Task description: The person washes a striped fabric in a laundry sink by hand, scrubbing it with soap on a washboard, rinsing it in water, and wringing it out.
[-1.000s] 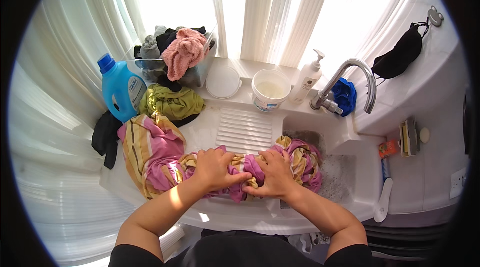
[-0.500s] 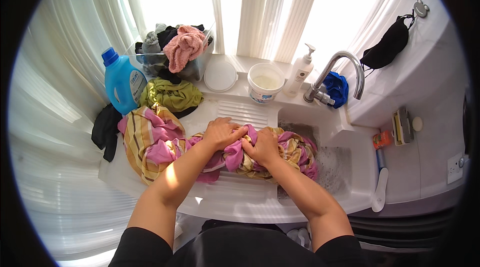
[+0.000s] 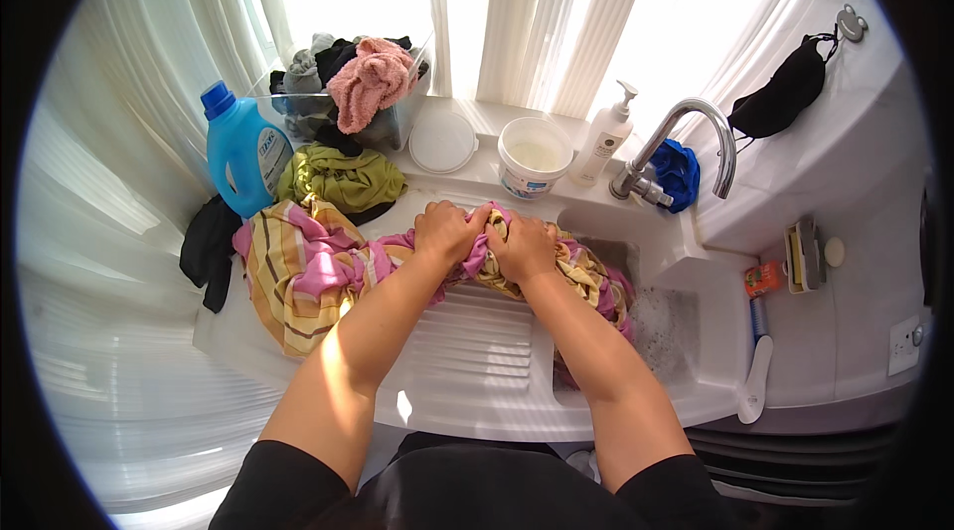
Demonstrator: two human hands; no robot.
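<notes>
A wet pink and yellow striped cloth [image 3: 298, 277] lies bunched across the ribbed washboard [image 3: 477, 341] of a white sink unit and trails into the soapy basin [image 3: 668, 326] on the right. My left hand [image 3: 447, 232] and my right hand [image 3: 524, 247] sit side by side at the far end of the board. Both are closed on a twisted bunch of this cloth, pressing it down against the ribs. My forearms stretch forward over the washboard.
Blue detergent bottle [image 3: 243, 160], green garment [image 3: 343, 180], clear tub of clothes topped by a pink towel [image 3: 366, 81], round lid [image 3: 443, 141], white bucket [image 3: 535, 154], pump bottle [image 3: 608, 138], curved tap [image 3: 686, 138] with blue cloth [image 3: 679, 172]. Black garment [image 3: 207, 247] hangs at left.
Both hands have pushed the bunched cloth away from me up the washboard, from its near end to its far end; my arms are now extended.
</notes>
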